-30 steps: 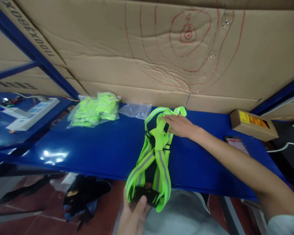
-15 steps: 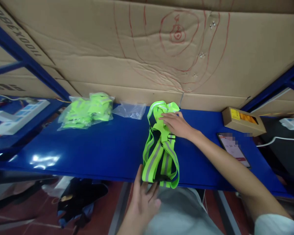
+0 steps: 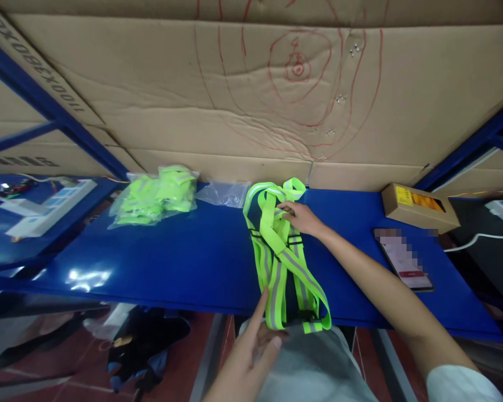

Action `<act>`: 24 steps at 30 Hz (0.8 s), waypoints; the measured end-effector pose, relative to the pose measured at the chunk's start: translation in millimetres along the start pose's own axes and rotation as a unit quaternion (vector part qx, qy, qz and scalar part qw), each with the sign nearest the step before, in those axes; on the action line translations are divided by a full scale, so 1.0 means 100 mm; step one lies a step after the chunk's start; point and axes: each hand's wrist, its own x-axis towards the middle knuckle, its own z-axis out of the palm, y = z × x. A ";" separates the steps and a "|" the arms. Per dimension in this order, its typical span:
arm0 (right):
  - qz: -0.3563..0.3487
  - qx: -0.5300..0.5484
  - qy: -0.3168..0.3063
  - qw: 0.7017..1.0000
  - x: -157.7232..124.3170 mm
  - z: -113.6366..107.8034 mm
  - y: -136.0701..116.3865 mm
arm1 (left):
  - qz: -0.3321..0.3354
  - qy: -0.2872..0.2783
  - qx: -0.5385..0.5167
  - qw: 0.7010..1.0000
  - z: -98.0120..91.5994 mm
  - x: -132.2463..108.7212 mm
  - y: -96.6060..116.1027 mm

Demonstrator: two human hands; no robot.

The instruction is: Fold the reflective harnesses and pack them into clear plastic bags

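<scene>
A neon-yellow reflective vest [image 3: 278, 273] made of straps with grey stripes lies stretched on the blue table, its lower loops hanging at the front edge. My right hand [image 3: 302, 218] grips straps near the top of the vest, its fingers curled. Black strap buckles [image 3: 293, 240] show just below that hand. At the vest's lower left is my left hand [image 3: 255, 349], its index finger reaching up along a strap and its thumb apart. Some of the left fingers are hidden; the hand looks open beside the lower loop.
Clear bags of neon-yellow vests [image 3: 157, 195] lie at the back left, next to a flat clear plastic bag [image 3: 224, 192]. On the right are a cardboard box [image 3: 421, 206] and a phone [image 3: 404, 259]. A cardboard wall [image 3: 151, 84] with red rings stands behind the blue table [image 3: 184, 262].
The vest has been spread longer, its lower loops shifting right and toward me. My left hand has moved slightly right and down; my right hand has curled onto the upper straps.
</scene>
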 end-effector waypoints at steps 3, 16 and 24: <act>0.006 -0.004 0.027 1.000 -0.05 -0.08 0.06 | 0.036 -0.027 0.118 0.992 -0.20 0.04 0.21; 0.027 -0.051 0.010 0.998 -0.24 -0.09 -0.54 | 0.243 0.022 0.498 0.832 -0.11 1.91 1.25; 0.071 0.147 0.000 0.987 -0.18 0.13 -0.38 | 0.251 -0.072 0.446 0.856 0.00 2.21 1.45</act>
